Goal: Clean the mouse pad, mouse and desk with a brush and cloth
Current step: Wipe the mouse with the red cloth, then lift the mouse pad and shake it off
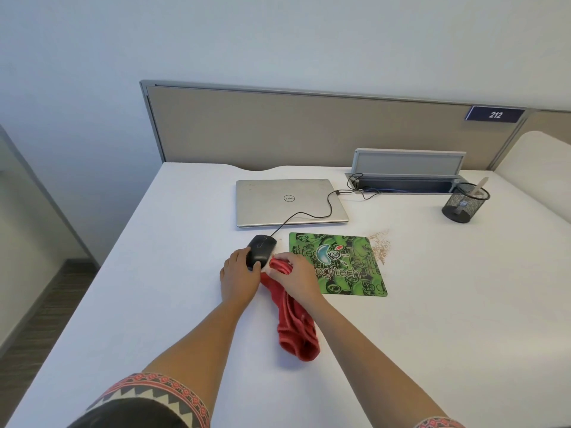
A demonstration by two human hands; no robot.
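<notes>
A black wired mouse [260, 249] lies on the white desk [154, 288], just left of the green patterned mouse pad [343, 267]. My left hand [239, 274] grips the mouse's near end. My right hand [295, 274] pinches the top of a red cloth [298, 329], holding it against the mouse's right side; the rest of the cloth trails toward me on the desk. Brown crumbs [380, 247] are scattered at the pad's far right corner. A brush handle [480, 185] sticks out of a black mesh cup [463, 203] at the far right.
A closed silver laptop [290, 200] lies behind the mouse, with the mouse cable [327, 208] running over its lid to an open cable tray [404, 180]. A beige partition [309, 128] backs the desk. The desk's left edge drops to the floor.
</notes>
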